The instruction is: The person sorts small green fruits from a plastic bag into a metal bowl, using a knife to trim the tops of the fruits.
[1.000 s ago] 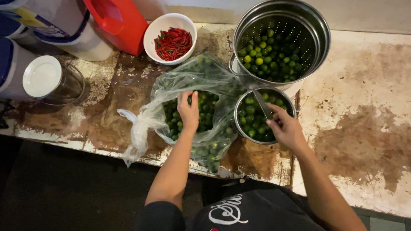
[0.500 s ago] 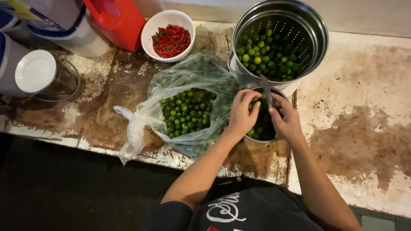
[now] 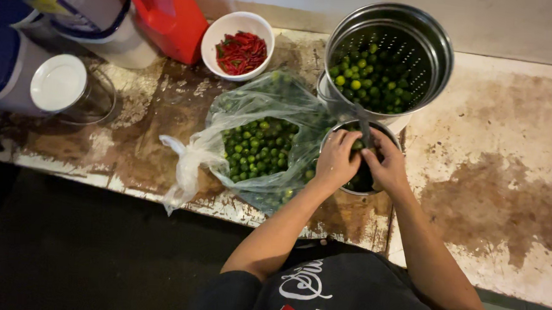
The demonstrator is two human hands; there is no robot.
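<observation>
My left hand point(image 3: 335, 162) and my right hand point(image 3: 386, 168) meet over a small metal bowl point(image 3: 351, 191) of small green limes on the worn counter. The left fingers pinch one lime point(image 3: 357, 145). My right hand grips a knife, whose dark blade point(image 3: 362, 125) points away from me, right beside that lime. Left of the bowl lies an open clear plastic bag point(image 3: 227, 118) holding many more limes point(image 3: 257, 149). Behind the bowl stands a perforated steel pot point(image 3: 420, 40) with limes inside.
A white bowl of red chillies point(image 3: 239, 46) sits at the back, next to a red plastic jug point(image 3: 167, 14). A glass jar with a white lid point(image 3: 59, 84) and blue-and-white containers point(image 3: 3, 65) stand at the left. The stained counter point(image 3: 507, 186) stretches right.
My left hand left the plastic bag and came right to the small bowl with a lime. It now meets my right hand, which shifted slightly left with the knife.
</observation>
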